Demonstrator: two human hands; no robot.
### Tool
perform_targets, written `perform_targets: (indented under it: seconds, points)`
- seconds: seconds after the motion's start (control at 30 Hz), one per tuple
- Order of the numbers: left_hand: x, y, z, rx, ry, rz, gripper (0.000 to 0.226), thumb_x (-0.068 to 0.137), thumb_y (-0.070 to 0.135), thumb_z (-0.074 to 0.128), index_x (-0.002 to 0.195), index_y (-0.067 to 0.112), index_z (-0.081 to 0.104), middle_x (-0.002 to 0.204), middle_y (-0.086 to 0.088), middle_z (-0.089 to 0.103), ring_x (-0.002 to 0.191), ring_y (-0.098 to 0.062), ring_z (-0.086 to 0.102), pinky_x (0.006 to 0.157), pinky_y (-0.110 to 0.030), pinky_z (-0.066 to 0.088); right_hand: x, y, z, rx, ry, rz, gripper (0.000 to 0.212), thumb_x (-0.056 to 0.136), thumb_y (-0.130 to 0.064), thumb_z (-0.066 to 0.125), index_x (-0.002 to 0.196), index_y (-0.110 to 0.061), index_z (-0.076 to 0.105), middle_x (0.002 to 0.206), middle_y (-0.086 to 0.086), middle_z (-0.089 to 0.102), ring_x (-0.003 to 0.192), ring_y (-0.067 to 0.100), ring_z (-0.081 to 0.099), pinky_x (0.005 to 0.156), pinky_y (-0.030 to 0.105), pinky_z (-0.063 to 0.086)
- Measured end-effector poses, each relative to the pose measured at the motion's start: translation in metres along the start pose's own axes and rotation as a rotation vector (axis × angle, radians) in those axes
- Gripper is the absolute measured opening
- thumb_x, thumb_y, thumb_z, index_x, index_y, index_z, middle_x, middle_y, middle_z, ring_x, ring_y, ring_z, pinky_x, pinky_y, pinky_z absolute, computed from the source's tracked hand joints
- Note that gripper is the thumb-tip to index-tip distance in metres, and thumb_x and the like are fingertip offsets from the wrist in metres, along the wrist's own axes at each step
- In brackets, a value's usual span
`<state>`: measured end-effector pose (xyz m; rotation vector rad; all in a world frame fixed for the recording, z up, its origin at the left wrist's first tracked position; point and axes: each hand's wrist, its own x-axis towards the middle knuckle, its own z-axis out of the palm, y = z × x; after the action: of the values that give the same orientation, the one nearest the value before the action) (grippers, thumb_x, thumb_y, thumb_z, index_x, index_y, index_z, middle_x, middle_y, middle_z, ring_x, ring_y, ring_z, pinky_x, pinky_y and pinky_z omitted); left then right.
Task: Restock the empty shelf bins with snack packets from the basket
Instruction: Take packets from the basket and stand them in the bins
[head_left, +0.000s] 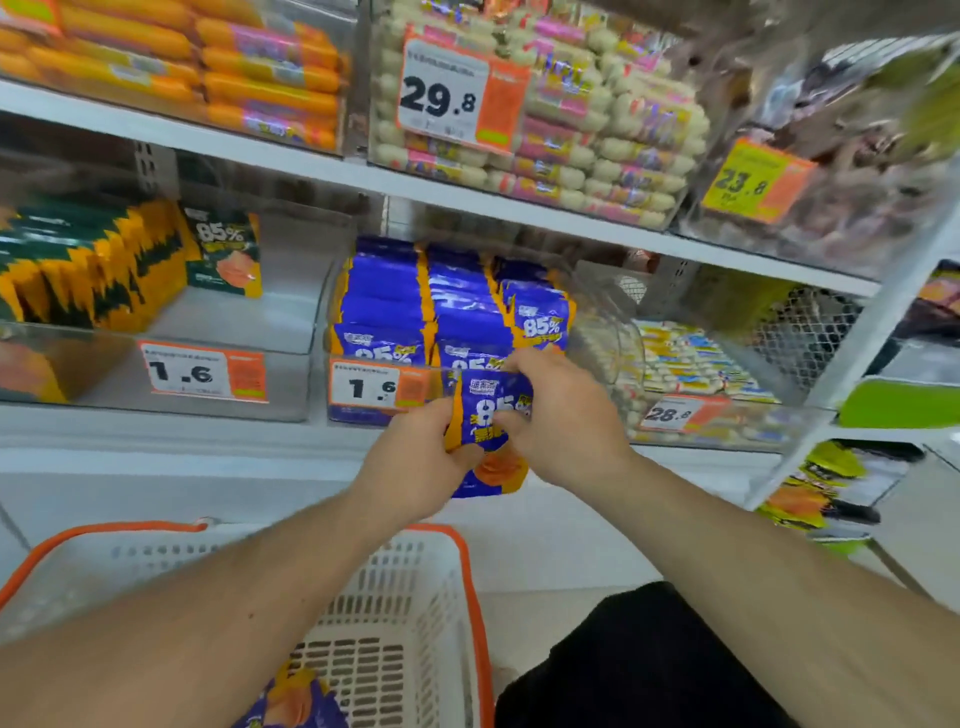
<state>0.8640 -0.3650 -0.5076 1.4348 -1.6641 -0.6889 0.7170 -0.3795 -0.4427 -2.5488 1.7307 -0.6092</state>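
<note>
A stack of blue snack packets (485, 415) is held upright just in front of the middle clear bin (363, 410). My left hand (415, 462) grips its left edge from below. My right hand (561, 415) grips its right side, fingers curled over the top. That bin holds rows of the same blue packets (441, 301). Below, the white basket (415, 597) with an orange rim holds more blue packets (296, 701) at its bottom.
The left bin (291, 374) holds green and orange packets (104, 265) and has bare room on its right. A bin of white sausages (691, 358) stands to the right. The upper shelf (311, 161) carries orange and white sausage bins. A white shelf post (857, 353) rises at right.
</note>
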Motion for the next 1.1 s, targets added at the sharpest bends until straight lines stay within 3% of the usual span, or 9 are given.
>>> perform_targets:
  seconds: [0.13, 0.2, 0.27, 0.33, 0.4, 0.53, 0.77, 0.97, 1.1]
  points:
    - [0.036, 0.031, 0.003, 0.274, 0.214, 0.26, 0.023, 0.084, 0.026, 0.067, 0.105, 0.021, 0.064, 0.097, 0.002, 0.067, 0.091, -0.023, 0.061, 0.073, -0.032, 0.045, 0.022, 0.024, -0.036, 0.03, 0.265, 0.021, 0.031, 0.08, -0.022, 0.074, 0.106, -0.019, 0.059, 0.104, 0.002, 0.061, 0.095, 0.027, 0.058, 0.081, 0.04, 0.045]
    - [0.054, 0.033, 0.003, 0.576, 0.289, 0.362, 0.043, 0.079, 0.035, 0.069, 0.118, 0.023, 0.059, 0.119, 0.0, 0.063, 0.112, -0.026, 0.056, 0.088, -0.037, 0.038, 0.033, 0.037, -0.049, -0.004, 0.371, 0.003, 0.03, 0.078, -0.02, 0.075, 0.104, -0.016, 0.06, 0.101, 0.003, 0.061, 0.093, 0.029, 0.059, 0.081, 0.042, 0.044]
    - [0.065, 0.028, 0.0, 0.813, 0.171, 0.266, 0.074, 0.085, 0.052, 0.061, 0.148, 0.025, 0.033, 0.155, -0.002, 0.033, 0.142, -0.027, 0.029, 0.112, -0.049, 0.021, 0.043, 0.051, -0.058, -0.043, 0.446, -0.006, 0.031, 0.078, -0.02, 0.075, 0.104, -0.014, 0.061, 0.101, 0.005, 0.062, 0.095, 0.031, 0.059, 0.08, 0.042, 0.041]
    - [0.074, 0.018, -0.001, 0.965, 0.042, 0.152, 0.083, 0.091, 0.067, 0.042, 0.155, 0.028, 0.006, 0.163, 0.002, 0.007, 0.149, -0.026, 0.007, 0.118, -0.052, 0.006, 0.054, 0.065, -0.062, -0.074, 0.481, 0.021, 0.031, 0.08, -0.022, 0.074, 0.106, -0.013, 0.06, 0.104, 0.007, 0.063, 0.099, 0.032, 0.059, 0.081, 0.041, 0.038]
    - [0.074, 0.012, -0.003, 1.015, 0.019, 0.139, 0.081, 0.093, 0.069, 0.034, 0.155, 0.029, 0.001, 0.164, 0.003, 0.004, 0.15, -0.025, 0.006, 0.119, -0.051, 0.006, 0.066, 0.077, -0.058, -0.137, 0.438, 0.065, 0.029, 0.084, -0.025, 0.07, 0.108, -0.015, 0.058, 0.107, 0.006, 0.062, 0.101, 0.031, 0.058, 0.083, 0.041, 0.036]
    - [0.073, 0.005, 0.002, 1.022, 0.084, 0.171, 0.078, 0.094, 0.064, 0.039, 0.155, 0.031, 0.003, 0.163, 0.003, 0.007, 0.149, -0.024, 0.009, 0.12, -0.05, 0.007, 0.089, 0.084, -0.036, -0.257, 0.256, 0.131, 0.027, 0.087, -0.028, 0.066, 0.108, -0.018, 0.053, 0.109, 0.006, 0.059, 0.103, 0.03, 0.057, 0.086, 0.041, 0.037]
    - [0.071, 0.004, 0.004, 1.053, 0.102, 0.167, 0.083, 0.093, 0.05, 0.05, 0.154, 0.03, -0.002, 0.163, 0.002, 0.004, 0.149, -0.024, 0.006, 0.119, -0.049, 0.003, 0.129, 0.087, 0.005, -0.366, -0.012, 0.164, 0.031, 0.087, -0.011, 0.063, 0.115, -0.01, 0.053, 0.113, 0.013, 0.062, 0.101, 0.035, 0.062, 0.075, 0.037, 0.046]
    - [0.07, 0.003, 0.007, 1.041, 0.116, 0.173, 0.085, 0.092, 0.042, 0.055, 0.154, 0.029, -0.002, 0.163, 0.0, 0.004, 0.149, -0.026, 0.005, 0.118, -0.05, 0.001, 0.147, 0.094, 0.026, -0.366, -0.036, 0.216, 0.032, 0.089, -0.004, 0.058, 0.12, -0.007, 0.053, 0.117, 0.019, 0.061, 0.102, 0.039, 0.062, 0.074, 0.039, 0.047]
    - [0.071, 0.002, 0.007, 1.054, 0.112, 0.174, 0.086, 0.092, 0.04, 0.054, 0.154, 0.029, -0.004, 0.163, 0.0, 0.003, 0.15, -0.026, 0.003, 0.118, -0.05, 0.0, 0.154, 0.097, 0.032, -0.341, -0.015, 0.236, 0.047, 0.089, -0.006, 0.062, 0.132, -0.005, 0.045, 0.128, 0.021, 0.05, 0.111, 0.041, 0.058, 0.081, 0.043, 0.049]
